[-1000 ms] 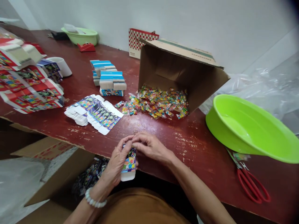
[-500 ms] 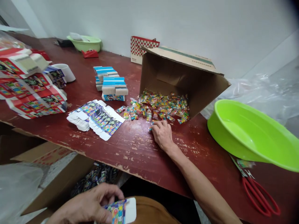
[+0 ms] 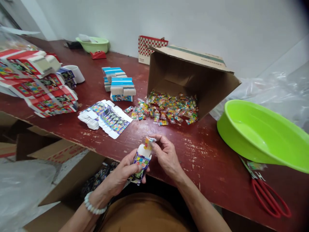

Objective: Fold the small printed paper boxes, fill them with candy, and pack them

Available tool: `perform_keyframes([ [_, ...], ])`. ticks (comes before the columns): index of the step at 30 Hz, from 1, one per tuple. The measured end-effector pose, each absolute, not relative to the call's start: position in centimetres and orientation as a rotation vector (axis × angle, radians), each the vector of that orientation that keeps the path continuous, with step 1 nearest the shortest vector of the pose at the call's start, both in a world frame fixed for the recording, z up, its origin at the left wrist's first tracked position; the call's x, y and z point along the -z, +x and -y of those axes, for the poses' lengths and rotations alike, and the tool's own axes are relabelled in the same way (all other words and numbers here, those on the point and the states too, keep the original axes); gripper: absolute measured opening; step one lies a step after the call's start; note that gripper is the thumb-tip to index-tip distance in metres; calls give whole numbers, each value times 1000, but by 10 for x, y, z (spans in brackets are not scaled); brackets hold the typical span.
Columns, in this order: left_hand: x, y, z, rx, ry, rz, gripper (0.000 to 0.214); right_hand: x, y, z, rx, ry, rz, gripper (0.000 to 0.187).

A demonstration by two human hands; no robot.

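Nearest, a left hand (image 3: 123, 170) grips a small purple printed candy box (image 3: 142, 163) around its lower part, thumb on the front and fingers behind, so the raised white flap at the far end stays uncovered. The right hand (image 3: 168, 157) pinches a clear packet of colourful candy (image 3: 146, 143) between thumb and fingertips, right at that flap; whether the packet has entered the box cannot be told. The box is tilted, its flap end pointing away from the body, seemingly to face the packet.

Below the table's near edge, at left, stands an open carton (image 3: 72, 180). On the dark red table (image 3: 183, 141), red-handled scissors (image 3: 271, 198) lie at right, partly under a tilted lime-green basin (image 3: 256, 129). Left of centre, flat purple box blanks (image 3: 113, 120) lie overlapping, likely for easy reach. Farther, a cardboard box (image 3: 171, 75) rests on its side, its mouth facing the person; candy packets (image 3: 169, 106) spill out, apparently keeping them accessible. Blue bundled cartons (image 3: 122, 85) stand left of it.
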State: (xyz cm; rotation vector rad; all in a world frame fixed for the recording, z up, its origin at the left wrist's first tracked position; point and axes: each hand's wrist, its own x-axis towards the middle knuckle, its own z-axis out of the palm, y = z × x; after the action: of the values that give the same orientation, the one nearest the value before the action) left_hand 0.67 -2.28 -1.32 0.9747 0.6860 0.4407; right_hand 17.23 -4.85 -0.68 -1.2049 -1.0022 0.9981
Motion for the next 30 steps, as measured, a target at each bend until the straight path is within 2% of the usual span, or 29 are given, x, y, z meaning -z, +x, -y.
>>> perform_keyframes([
  [3, 12, 9, 25, -459, 936, -688, 50, 17, 171, 52, -1049, -1223, 989, 20],
  [7, 12, 11, 28, -487, 928, -698, 52, 17, 177, 60, -821, -1326, 1233, 14],
  [10, 12, 14, 28, -517, 968, -730, 49, 12, 185, 64, -783, -1319, 1372, 22],
  [14, 14, 14, 26, -562, 1079, -807, 42, 10, 187, 60, -969, -1249, 1152, 26],
  [18, 16, 12, 26, -591, 1141, -799, 44, 14, 178, 52, -1395, -1159, 850, 26],
  [22, 17, 15, 28, -636, 984, -832, 43, 17, 174, 51, -1702, -1032, 657, 37],
  [26, 18, 18, 29, -644, 798, -890, 45, 19, 178, 53, -1814, -876, 567, 40],
  [30, 17, 21, 33, -708, 779, -872, 46, 25, 175, 55, -1758, -922, 588, 37],
])
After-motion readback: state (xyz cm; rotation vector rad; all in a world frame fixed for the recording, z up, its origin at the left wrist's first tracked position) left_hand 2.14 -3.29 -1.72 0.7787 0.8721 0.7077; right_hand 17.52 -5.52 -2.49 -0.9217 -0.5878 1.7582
